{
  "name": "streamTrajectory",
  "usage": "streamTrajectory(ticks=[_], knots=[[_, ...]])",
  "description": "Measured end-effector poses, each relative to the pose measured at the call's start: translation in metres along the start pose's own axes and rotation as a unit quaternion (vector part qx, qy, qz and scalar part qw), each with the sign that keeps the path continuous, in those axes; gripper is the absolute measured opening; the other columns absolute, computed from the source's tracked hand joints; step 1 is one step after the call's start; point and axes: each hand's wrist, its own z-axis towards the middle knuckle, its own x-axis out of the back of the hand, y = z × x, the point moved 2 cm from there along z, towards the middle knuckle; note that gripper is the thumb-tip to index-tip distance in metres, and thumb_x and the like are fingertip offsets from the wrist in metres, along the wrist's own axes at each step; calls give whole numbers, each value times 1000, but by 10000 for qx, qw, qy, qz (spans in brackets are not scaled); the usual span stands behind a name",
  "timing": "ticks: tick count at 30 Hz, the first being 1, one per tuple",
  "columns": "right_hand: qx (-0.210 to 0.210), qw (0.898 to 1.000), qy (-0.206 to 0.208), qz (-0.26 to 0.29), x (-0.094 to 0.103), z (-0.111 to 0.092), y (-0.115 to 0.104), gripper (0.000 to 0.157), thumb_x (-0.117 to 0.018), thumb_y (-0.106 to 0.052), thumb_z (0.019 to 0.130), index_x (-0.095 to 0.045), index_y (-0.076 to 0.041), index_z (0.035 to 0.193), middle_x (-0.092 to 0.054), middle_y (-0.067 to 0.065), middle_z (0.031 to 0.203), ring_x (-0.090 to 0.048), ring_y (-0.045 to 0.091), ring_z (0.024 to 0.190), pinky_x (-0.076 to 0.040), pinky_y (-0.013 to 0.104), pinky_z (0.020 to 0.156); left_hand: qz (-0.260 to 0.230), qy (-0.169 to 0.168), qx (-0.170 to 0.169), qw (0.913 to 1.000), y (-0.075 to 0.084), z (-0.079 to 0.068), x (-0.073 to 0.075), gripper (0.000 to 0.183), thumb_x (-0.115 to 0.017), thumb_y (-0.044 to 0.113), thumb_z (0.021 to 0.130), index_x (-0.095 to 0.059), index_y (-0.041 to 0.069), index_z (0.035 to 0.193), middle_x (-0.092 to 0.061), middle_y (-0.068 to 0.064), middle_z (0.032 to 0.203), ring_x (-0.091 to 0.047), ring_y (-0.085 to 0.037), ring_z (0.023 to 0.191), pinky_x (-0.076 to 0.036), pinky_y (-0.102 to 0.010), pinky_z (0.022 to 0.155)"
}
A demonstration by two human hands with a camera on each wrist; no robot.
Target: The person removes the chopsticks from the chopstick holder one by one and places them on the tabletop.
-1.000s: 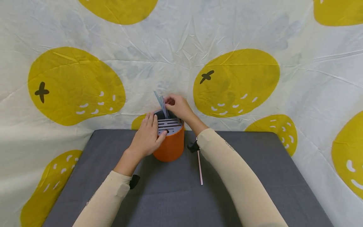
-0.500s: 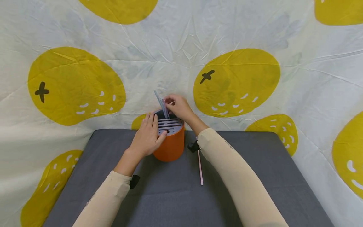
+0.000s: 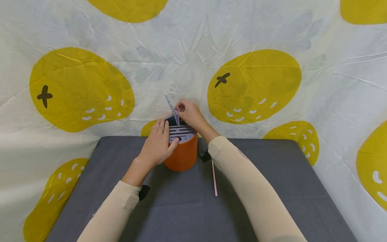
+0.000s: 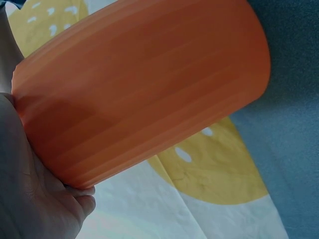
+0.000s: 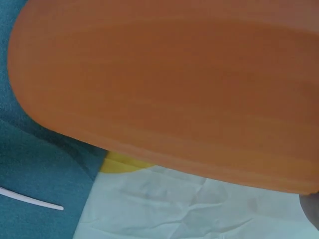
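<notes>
An orange cylindrical holder (image 3: 181, 158) with a slotted grey top (image 3: 182, 137) stands at the back of the table. My left hand (image 3: 155, 143) grips its left side, fingers along the rim and thumb at the front; the left wrist view shows that hand (image 4: 47, 199) curving round the rim. Out of the open rear compartment (image 3: 171, 120) rises a thin blue-grey stick (image 3: 170, 105), leaning left. Beside it my right hand (image 3: 190, 113) pinches a thin pinkish-purple stick (image 3: 178, 116), its upper part partly hidden by the fingers. The lower ends of both sticks are hidden inside.
One thin pink stick (image 3: 214, 181) lies on the dark grey table (image 3: 181, 208), right of the holder and beside the right forearm. Close behind the table's far edge hangs a white cloth (image 3: 169, 77) with yellow fruit prints.
My right fingers have shifted slightly at the sticks, and the pinkish-purple one now stands further apart from the blue-grey one. The left hand keeps its hold. The head view has tilted a little.
</notes>
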Motion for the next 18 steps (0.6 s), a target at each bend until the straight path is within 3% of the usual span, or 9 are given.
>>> streamTrajectory(ticks=[7,18], knots=[[149,9982,164,-559,-1,2,-2,6,-66,-5,95,-66,-10,96,-66,8,90,-59,21,82,-48,28,70,6,-11,-21,10000,0,1,1,83,-31,53,109,-16,-9,161,-9,-28,171,-4,-41,160,-10,-52,131],[126,9951,143,-970,-1,1,-5,7,-64,-3,94,-67,-6,100,-71,9,95,-65,22,88,-55,31,80,-24,-35,-2,10000,1,0,2,82,-32,52,109,-16,-9,161,-9,-27,171,-6,-42,160,-10,-53,130]])
